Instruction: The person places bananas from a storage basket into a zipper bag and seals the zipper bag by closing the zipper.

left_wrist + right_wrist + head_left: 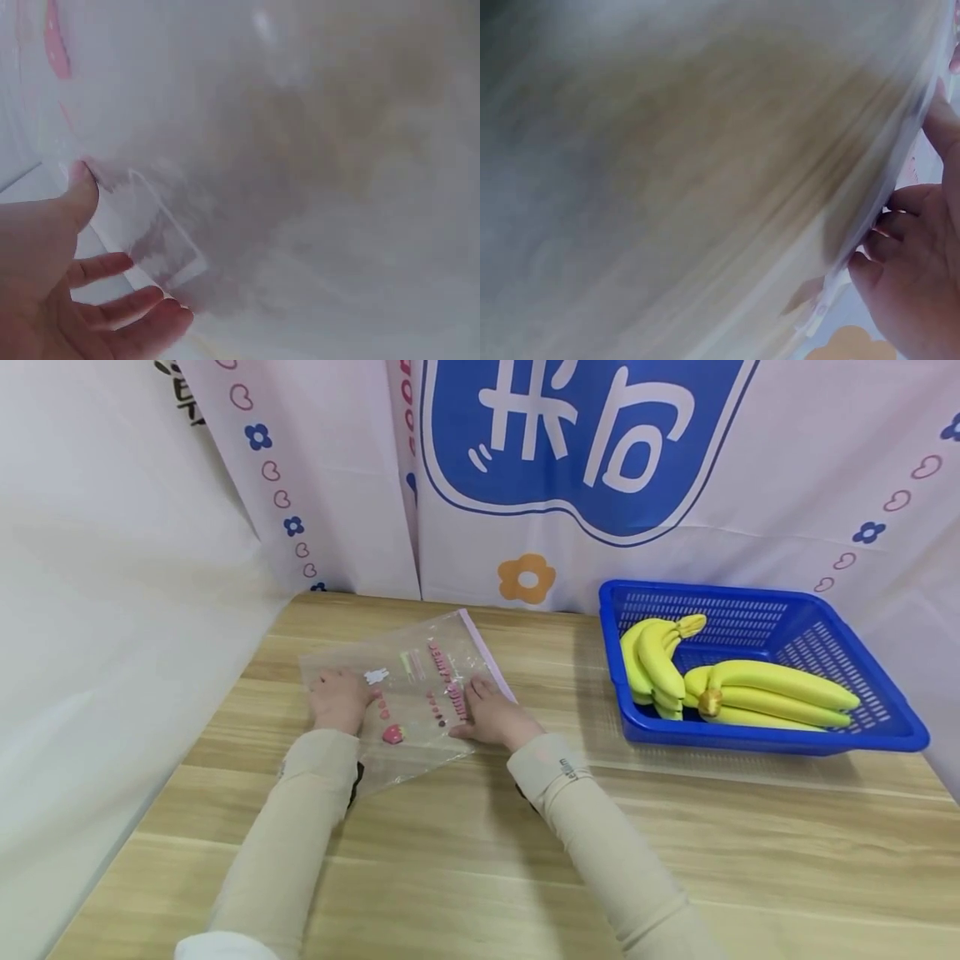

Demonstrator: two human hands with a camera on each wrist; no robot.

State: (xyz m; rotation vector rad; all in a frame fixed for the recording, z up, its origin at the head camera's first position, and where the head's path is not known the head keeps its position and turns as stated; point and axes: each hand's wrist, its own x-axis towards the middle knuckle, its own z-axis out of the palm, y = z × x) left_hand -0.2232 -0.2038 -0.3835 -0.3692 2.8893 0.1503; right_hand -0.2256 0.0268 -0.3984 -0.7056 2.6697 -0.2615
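Observation:
A clear plastic zip bag [412, 714] lies flat and skewed on the wooden table, printed with a strawberry, a small white figure and pink lettering. A pale pink strip [487, 653] runs along its right edge. My left hand [341, 700] rests on the bag's left part, thumb and fingers spread. On the opposite side my right hand [498, 716] touches the bag near the pink strip, its fingers extended. In the left wrist view, the fingertips [169, 319] lie right at the clear film. The right wrist view has the fingers [889, 225] along the bag's surface.
A blue plastic basket [765, 742] stands to the right at the back of the table, holding bunches of yellow bananas [780, 685]. Behind it hangs a white printed cloth [352, 485]. Plain white fabric [112, 610] lines the left side. The wooden tabletop [435, 877] extends toward me.

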